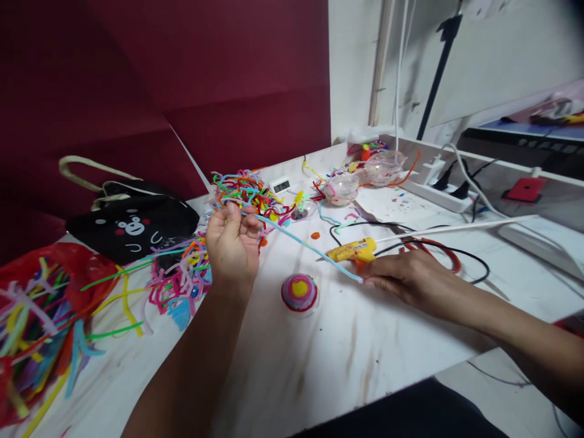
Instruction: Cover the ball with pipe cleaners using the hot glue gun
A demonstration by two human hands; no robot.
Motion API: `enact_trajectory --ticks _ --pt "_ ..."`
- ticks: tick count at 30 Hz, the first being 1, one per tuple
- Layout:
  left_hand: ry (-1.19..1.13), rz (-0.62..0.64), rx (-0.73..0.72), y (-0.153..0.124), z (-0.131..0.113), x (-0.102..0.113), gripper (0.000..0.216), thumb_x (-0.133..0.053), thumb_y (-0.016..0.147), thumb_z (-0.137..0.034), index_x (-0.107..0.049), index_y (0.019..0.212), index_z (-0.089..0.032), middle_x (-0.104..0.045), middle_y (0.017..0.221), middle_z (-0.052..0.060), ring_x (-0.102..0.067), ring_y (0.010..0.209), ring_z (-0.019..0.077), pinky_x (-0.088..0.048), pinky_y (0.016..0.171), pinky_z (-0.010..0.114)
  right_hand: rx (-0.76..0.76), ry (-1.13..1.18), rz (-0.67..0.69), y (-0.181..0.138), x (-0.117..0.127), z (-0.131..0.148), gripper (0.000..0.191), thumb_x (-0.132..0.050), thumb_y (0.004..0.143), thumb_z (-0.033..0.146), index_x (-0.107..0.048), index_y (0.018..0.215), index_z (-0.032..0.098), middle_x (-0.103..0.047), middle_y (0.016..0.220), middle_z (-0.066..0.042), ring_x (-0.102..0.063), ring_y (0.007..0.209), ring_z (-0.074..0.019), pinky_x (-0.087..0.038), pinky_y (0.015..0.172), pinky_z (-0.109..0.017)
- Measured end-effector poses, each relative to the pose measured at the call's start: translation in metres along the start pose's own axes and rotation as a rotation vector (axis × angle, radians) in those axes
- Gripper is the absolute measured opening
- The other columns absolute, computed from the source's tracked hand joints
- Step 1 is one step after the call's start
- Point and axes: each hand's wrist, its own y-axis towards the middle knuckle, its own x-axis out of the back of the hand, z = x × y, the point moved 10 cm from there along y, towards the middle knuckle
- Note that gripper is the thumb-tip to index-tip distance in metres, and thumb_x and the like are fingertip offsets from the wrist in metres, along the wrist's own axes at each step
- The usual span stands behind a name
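A light blue pipe cleaner (303,240) stretches slantwise between my two hands above the table. My left hand (233,246) is closed on its far left end, thumb against the fingers. At the other end, near the pinkish tip, my right hand (401,277) pinches it. Just behind the right fingers is a yellow glue gun (353,252) with a long white glue stick (460,228) reaching out of its back; whether that hand also touches it I cannot tell. Below the pipe cleaner sits a small round dome coiled in pink, purple and red with a yellow centre (300,290).
Several bright pipe cleaners lie heaped behind my left hand (246,191) and fill a red plastic bag (77,264). A black pouch (132,216) stands at the left. Clear bowls (342,190), a power strip (440,191) and a looping black cable (486,258) occupy the back right.
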Motion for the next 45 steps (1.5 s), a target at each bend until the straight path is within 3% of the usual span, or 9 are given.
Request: enact_trajectory --ticks 4,9,14,21,28,34,40,43,45 --pt "0.016 0.042 -0.048 -0.007 -0.014 -0.009 0.035 -0.083 0.099 -0.025 -0.057 0.077 -0.021 -0.071 0.066 -0.005 -0.064 0.052 0.0051 -0.053 0.055 0.013 0.03 -0.088 -0.084 -0.006 0.007 0.008 0.033 -0.055 0.108 0.037 -0.085 0.106 0.027 -0.088 0.111 -0.012 -0.082 0.093 -0.0291 -0.058 0.077 -0.038" --pt "0.087 0.103 -0.101 -0.021 -0.031 -0.019 0.039 -0.081 0.102 -0.026 -0.052 0.076 -0.023 -0.069 0.065 -0.006 -0.062 0.049 0.0056 -0.052 0.052 0.014 -0.074 -0.125 -0.242 -0.015 0.025 -0.001 0.03 -0.058 0.105 0.037 -0.078 0.089 0.022 -0.079 0.073 -0.006 -0.069 0.061 -0.0212 -0.049 0.061 -0.033" --pt "0.054 0.156 -0.124 -0.029 -0.045 -0.029 0.034 -0.072 0.105 -0.018 -0.055 0.077 -0.023 -0.068 0.065 -0.006 -0.062 0.048 0.0066 -0.054 0.051 0.015 -0.21 0.052 -0.27 -0.024 0.028 -0.025 0.04 -0.059 0.11 0.05 -0.074 0.086 0.022 -0.07 0.065 -0.002 -0.061 0.057 -0.018 -0.046 0.053 -0.029" --pt "0.064 0.195 -0.098 -0.029 -0.048 -0.032 0.038 -0.073 0.106 -0.02 -0.053 0.074 -0.022 -0.067 0.064 -0.007 -0.059 0.046 0.0036 -0.05 0.048 0.011 0.269 -0.563 -0.521 -0.041 0.032 0.026 0.022 -0.057 0.11 0.017 -0.073 0.094 0.018 -0.078 0.074 -0.007 -0.07 0.059 -0.0191 -0.049 0.057 -0.03" --pt "0.082 0.206 -0.075 -0.025 -0.048 -0.032 0.035 -0.078 0.104 -0.026 -0.056 0.077 -0.022 -0.073 0.069 -0.006 -0.067 0.052 0.0041 -0.056 0.054 0.01 0.319 -0.453 -0.467 -0.033 0.042 0.025 0.021 -0.06 0.111 0.016 -0.078 0.101 0.012 -0.084 0.087 -0.014 -0.079 0.068 -0.0207 -0.059 0.062 -0.028" --pt "0.079 0.235 -0.038 -0.03 -0.045 -0.038 0.035 -0.08 0.104 -0.031 -0.057 0.079 -0.021 -0.077 0.072 -0.004 -0.072 0.055 0.0065 -0.06 0.059 0.013 0.29 -0.673 -0.515 -0.022 0.054 0.026 0.026 -0.06 0.106 0.012 -0.083 0.095 0.009 -0.08 0.077 -0.011 -0.076 0.057 -0.0228 -0.055 0.052 -0.032" --pt "-0.007 0.099 0.053 -0.036 -0.051 -0.037 0.05 -0.038 0.114 -0.002 -0.056 0.07 -0.017 -0.075 0.061 0.001 -0.069 0.047 0.0065 -0.057 0.053 0.012 0.301 -0.655 -0.573 -0.012 0.062 0.023 0.025 -0.059 0.102 0.012 -0.08 0.088 0.012 -0.084 0.079 -0.013 -0.075 0.056 -0.0211 -0.052 0.052 -0.03" --pt "-0.063 0.028 0.087 -0.039 -0.054 -0.034 0.053 -0.033 0.114 0.0 -0.057 0.069 -0.015 -0.074 0.058 0.002 -0.067 0.045 0.0048 -0.055 0.051 0.008 0.283 -0.539 -0.569 -0.007 0.063 0.013 0.028 -0.057 0.103 0.013 -0.079 0.088 0.017 -0.085 0.081 -0.011 -0.075 0.06 -0.0196 -0.054 0.057 -0.029" --pt "-0.074 0.075 0.087 -0.041 -0.055 -0.037 0.051 -0.035 0.113 0.001 -0.059 0.07 -0.015 -0.075 0.06 0.002 -0.068 0.046 0.0049 -0.056 0.052 0.008 0.215 -0.416 -0.536 -0.002 0.065 -0.001 0.027 -0.057 0.103 0.017 -0.079 0.088 0.02 -0.085 0.081 -0.009 -0.075 0.062 -0.0198 -0.056 0.06 -0.029"
